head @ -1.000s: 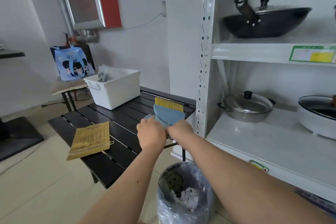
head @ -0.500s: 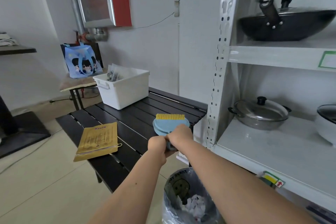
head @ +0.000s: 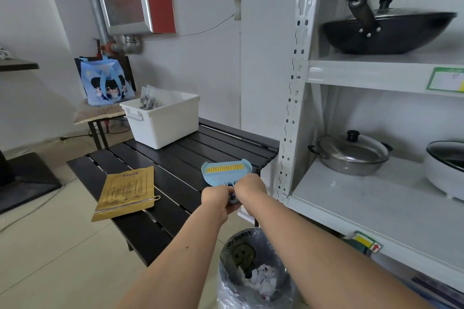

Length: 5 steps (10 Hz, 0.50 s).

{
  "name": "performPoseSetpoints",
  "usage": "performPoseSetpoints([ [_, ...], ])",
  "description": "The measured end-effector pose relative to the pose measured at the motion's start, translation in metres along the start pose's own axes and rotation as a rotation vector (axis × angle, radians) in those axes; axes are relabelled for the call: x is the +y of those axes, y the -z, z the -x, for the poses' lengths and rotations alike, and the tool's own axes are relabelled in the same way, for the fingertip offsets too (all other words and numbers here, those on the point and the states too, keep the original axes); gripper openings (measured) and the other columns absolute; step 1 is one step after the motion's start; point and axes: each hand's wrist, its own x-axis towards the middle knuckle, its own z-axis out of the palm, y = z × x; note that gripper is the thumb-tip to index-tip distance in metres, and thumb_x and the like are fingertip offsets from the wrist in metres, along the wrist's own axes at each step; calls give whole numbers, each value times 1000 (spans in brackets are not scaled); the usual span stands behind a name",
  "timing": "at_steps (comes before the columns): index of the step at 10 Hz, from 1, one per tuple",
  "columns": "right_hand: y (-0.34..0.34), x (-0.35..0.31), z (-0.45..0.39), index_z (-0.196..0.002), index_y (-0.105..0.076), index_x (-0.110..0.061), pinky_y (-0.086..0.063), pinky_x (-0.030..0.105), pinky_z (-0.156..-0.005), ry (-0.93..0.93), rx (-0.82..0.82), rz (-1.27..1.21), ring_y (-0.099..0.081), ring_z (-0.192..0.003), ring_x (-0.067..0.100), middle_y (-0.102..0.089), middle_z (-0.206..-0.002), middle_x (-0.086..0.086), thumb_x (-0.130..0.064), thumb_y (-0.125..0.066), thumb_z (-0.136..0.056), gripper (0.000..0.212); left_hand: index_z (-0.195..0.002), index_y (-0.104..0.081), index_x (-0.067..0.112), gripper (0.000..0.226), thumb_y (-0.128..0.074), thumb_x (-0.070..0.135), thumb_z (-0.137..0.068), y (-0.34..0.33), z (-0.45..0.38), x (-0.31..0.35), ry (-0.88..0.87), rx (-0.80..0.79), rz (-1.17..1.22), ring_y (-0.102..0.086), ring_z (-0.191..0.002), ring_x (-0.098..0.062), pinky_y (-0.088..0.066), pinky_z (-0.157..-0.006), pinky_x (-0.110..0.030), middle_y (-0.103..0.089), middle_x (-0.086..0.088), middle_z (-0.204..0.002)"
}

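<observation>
Left grip [head: 217, 202], right grip [head: 251, 187] side by side, both clenched on handle of blue dustpan [head: 223, 178]. Yellow comb end just beyond grips, over table [head: 155, 173] edge. Bin [head: 253, 271] below grips.

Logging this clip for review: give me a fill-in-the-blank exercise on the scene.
The dustpan gripped by the left hand and the right hand is light ____.
The brush nested in it has bristles coloured ____.
The envelope lies on the table, to the ____ of the dustpan.
The wok sits on the shelf ____ the lidded pot.
Missing words: blue; yellow; left; above.
</observation>
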Motion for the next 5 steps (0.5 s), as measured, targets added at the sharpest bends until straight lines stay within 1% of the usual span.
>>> performPoseSetpoints([
  [1, 1, 6, 0, -115, -58, -8, -36, 23, -50, -10, -22, 1, -54, -83, 24, -66, -114, 12, -8, -41, -93, 28, -99, -55, 2, 25, -48, -16, -84, -1, -3, -2, 8, 12, -11, -60, -64, -27, -56, -57, -40, -60, -15, -80],
  [2, 3, 10, 2, -104, -57, -10, -36, 24, -51, -20, -48, -21, -53, -78, 23, -62, -98, 9, -10, -42, -93, 19, -91, -54, 7, 13, -52, -6, -89, -1, -6, -4, 14, 44, -7, -62, -64, -25, -59, -69, -44, -61, -13, -79],
  [3, 9, 9, 7, -90, -50, -14, -31, 23, -46, -43, -49, -38, -43, -58, 15, -53, -76, 3, -10, -40, -93, 11, -93, -59, 7, 5, -55, 5, -90, -4, -8, -5, -6, 88, -21, -65, -71, -25, -57, -84, -45, -65, -12, -80],
  [4, 16, 5, 11, -82, -48, -15, -29, 23, -45, -6, -46, -6, -38, -54, 12, -44, -66, -2, -6, -38, -91, 17, -99, -57, 8, 13, -49, 7, -89, -7, -6, -2, -18, 116, -43, -59, -83, -23, -53, -72, -35, -61, -10, -87],
  [5, 22, 0, 19, -105, -57, -11, -27, 21, -43, 15, -39, 19, -39, -53, 9, -54, -75, -1, -6, -39, -92, 23, -108, -56, 7, 25, -48, 19, -87, -5, -9, 2, -83, 259, -159, -58, -90, -20, -53, -77, -32, -59, -7, -104],
])
